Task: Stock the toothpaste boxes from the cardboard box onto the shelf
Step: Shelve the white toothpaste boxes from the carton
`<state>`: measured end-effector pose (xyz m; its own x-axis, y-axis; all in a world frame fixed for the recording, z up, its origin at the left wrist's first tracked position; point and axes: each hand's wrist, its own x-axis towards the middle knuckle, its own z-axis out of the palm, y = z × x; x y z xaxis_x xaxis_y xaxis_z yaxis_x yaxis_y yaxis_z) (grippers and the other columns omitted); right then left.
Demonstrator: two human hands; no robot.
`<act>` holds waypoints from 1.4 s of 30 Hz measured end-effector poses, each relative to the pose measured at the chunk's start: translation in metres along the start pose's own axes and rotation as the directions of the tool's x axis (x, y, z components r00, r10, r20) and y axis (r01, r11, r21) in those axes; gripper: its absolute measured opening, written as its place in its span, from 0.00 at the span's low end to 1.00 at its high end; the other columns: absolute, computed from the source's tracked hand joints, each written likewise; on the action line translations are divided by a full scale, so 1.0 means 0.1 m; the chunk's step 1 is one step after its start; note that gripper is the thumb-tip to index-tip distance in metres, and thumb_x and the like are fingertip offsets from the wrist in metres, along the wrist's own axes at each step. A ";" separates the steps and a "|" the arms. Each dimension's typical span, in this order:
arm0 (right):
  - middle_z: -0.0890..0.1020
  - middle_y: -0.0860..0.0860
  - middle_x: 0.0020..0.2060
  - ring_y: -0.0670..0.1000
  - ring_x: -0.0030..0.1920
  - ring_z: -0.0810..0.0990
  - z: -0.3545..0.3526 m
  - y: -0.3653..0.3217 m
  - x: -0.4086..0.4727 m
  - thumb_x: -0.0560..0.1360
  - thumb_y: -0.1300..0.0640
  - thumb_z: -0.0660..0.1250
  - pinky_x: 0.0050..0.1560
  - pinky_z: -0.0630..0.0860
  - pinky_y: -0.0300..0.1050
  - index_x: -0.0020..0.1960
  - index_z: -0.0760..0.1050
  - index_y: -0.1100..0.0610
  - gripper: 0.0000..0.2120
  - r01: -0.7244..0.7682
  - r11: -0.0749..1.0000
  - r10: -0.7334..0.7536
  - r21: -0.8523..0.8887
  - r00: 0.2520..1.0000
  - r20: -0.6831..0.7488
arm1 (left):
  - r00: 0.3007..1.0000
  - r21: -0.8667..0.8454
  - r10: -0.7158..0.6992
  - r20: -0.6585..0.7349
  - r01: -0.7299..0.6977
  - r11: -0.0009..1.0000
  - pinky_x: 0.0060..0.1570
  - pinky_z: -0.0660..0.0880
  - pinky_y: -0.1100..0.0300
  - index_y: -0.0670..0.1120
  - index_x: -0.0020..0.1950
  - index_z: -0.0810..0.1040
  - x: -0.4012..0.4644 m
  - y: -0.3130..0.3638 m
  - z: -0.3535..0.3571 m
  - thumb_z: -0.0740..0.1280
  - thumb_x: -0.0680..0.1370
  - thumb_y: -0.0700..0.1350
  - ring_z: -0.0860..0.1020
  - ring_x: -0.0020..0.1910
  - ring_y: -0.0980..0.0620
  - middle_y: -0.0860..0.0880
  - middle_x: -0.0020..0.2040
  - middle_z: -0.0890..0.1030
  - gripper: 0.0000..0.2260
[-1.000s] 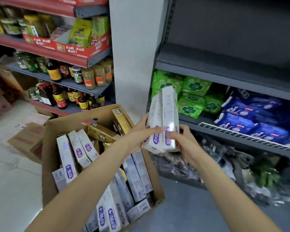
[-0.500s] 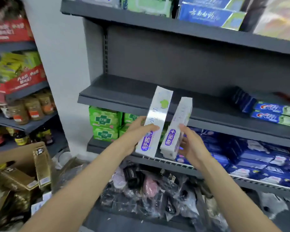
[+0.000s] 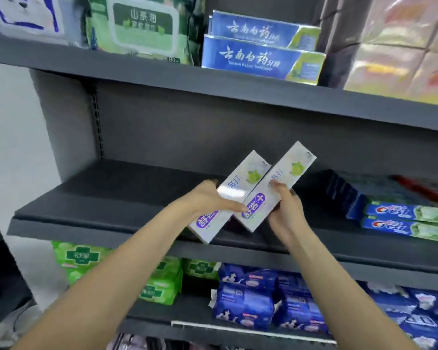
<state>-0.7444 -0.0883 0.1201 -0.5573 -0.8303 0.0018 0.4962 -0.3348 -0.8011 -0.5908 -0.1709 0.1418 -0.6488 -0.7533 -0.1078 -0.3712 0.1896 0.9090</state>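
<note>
White cardboard with a purple logo at the near end: two toothpaste boxes are held over the front edge of the grey middle shelf (image 3: 106, 195), side by side and tilted with their far ends up and to the right. The left hand (image 3: 208, 200) grips the left toothpaste box (image 3: 234, 193), thumb across its face and fingers behind it. The right hand (image 3: 286, 210) pinches the right toothpaste box (image 3: 276, 188) along its right edge, fingers curled round it. Neither box rests on the shelf yet.

To do this step well, I would level both boxes before letting go, lay them flat with their long faces forward, and slide them back from the front edge. The shelf's bare left and middle stretch looks the natural spot. Towards the right end lie the Crest boxes (image 3: 405, 219), stacked two high, with a dark blue stack (image 3: 344, 195) just beside them; lining the new ones up in that row would keep the facing tidy.
</note>
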 end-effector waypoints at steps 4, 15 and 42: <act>0.79 0.59 0.60 0.59 0.59 0.79 -0.11 -0.04 0.27 0.76 0.64 0.63 0.52 0.79 0.55 0.67 0.68 0.64 0.20 -0.051 0.997 0.052 0.066 0.999 -0.012 | 1.000 0.105 0.009 0.022 -0.011 0.994 0.49 0.80 0.55 0.48 0.54 0.79 0.34 0.13 -0.03 0.80 0.62 0.47 0.83 0.44 0.52 0.51 0.47 0.84 0.23; 0.81 0.53 0.56 0.54 0.57 0.80 -0.82 -0.65 0.79 0.68 0.65 0.73 0.55 0.78 0.50 0.68 0.66 0.56 0.31 0.125 0.767 -0.097 -0.629 0.992 0.079 | 0.991 0.507 0.137 -0.003 -0.117 0.854 0.52 0.76 0.54 0.47 0.53 0.74 0.74 0.23 -0.09 0.79 0.62 0.50 0.79 0.49 0.52 0.52 0.50 0.80 0.24; 0.63 0.62 0.67 0.63 0.67 0.65 -0.98 -0.49 1.94 0.72 0.57 0.71 0.63 0.68 0.54 0.70 0.57 0.61 0.33 -0.029 -0.092 -0.231 -0.995 0.973 -0.007 | 0.948 0.775 0.258 -0.187 -0.019 0.632 0.49 0.65 0.56 0.56 0.68 0.68 1.19 0.45 0.32 0.74 0.69 0.51 0.72 0.63 0.49 0.52 0.62 0.76 0.29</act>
<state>-0.9417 -0.1894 0.1012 -0.6617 -0.7271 0.1828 -0.6920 0.4986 -0.5220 -0.7062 -0.2315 0.1572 -0.5866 -0.7828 0.2075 -0.7367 0.6222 0.2647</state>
